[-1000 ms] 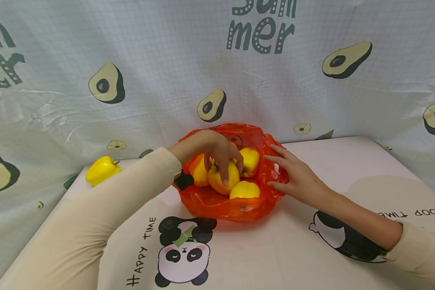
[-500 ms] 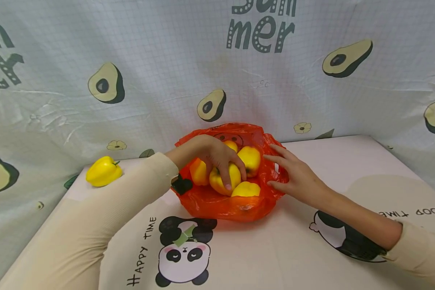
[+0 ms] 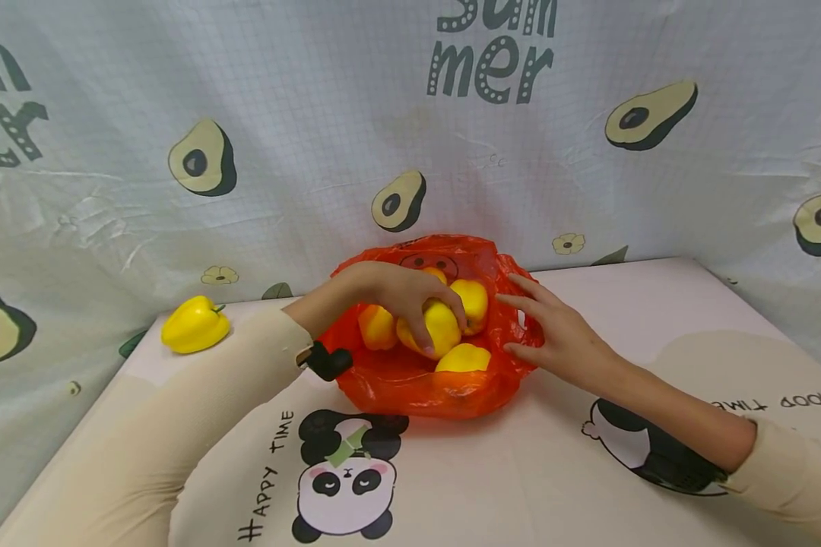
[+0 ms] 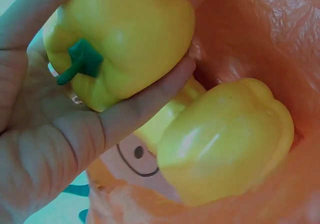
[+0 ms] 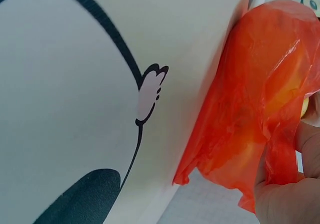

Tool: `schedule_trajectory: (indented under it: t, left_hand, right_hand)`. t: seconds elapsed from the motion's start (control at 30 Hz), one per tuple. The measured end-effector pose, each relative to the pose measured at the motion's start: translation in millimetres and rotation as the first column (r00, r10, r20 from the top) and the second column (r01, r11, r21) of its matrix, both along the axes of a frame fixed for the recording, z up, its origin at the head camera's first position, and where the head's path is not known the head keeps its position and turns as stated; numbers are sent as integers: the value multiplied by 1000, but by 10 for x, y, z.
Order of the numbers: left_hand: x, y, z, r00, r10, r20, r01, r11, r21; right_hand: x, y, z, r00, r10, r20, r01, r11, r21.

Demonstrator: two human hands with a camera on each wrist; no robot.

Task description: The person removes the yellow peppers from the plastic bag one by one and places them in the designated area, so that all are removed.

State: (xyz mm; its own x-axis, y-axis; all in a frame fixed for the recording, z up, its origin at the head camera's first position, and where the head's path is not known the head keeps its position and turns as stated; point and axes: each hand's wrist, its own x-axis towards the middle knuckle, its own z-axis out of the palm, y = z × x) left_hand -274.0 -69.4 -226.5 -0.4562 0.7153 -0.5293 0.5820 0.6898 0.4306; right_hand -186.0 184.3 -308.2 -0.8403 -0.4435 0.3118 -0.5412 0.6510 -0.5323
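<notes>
My left hand point(image 3: 407, 292) grips a yellow bell pepper point(image 3: 443, 332) inside the red plastic bag point(image 3: 431, 395). Thumb and fingers wrap its sides; the left wrist view shows the green stem point(image 4: 82, 61) facing the palm. Below it in that view lies another yellow bell pepper point(image 4: 225, 141). Several more sit in the bag, among them one at the back right point(image 3: 475, 300), one at the front point(image 3: 464, 357) and one at the left point(image 3: 378, 328). My right hand point(image 3: 564, 330) holds the bag's right rim, with red plastic point(image 5: 280, 159) between thumb and fingers in the right wrist view.
A single yellow bell pepper point(image 3: 194, 325) lies on the table's far left corner. The table cover point(image 3: 479, 479) carries panda prints. Behind the bag hangs a pale curtain point(image 3: 301, 152) printed with avocados.
My left hand has shifted its grip onto the middle pepper and raised it slightly up and to the right. The right hand stays at the bag's rim.
</notes>
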Motion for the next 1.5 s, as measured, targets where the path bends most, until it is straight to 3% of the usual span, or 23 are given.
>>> schedule_trajectory:
  t: [0.13,0.3,0.5,0.77,0.9,1.1,1.27,1.5]
  left_hand:
    - [93,-94,46,995,7,-100,0,998,68]
    - [238,-225,126,983,31,-182,-1,986,166]
    - [399,-363,186,971,48,-234,21,958,285]
    - [628,-529,253,957,127,-262,-8,912,410]
    - [749,-597,272,943,171,-285,-18,882,470]
    - [951,-754,257,921,296,-253,-115,828,550]
    - [1085,-877,189,893,370,-257,-141,772,620]
    - [1213,-877,58,863,446,-238,-171,701,692]
  right_hand:
    - [4,-4,8,1000,2,-2,-2,1000,2]
    - [5,-9,24,1000,2,-3,-2,1000,11]
    - [14,-16,29,1000,-2,10,2,1000,19]
    - [4,-23,30,1000,9,1,-9,1000,13]
    - [0,-14,25,1000,7,-3,-7,1000,10]
    - [3,-16,17,1000,7,-3,-7,1000,3]
    - [-11,-5,13,1000,4,-9,-4,1000,-1]
    - [18,23,-7,1000,-2,19,2,1000,-7]
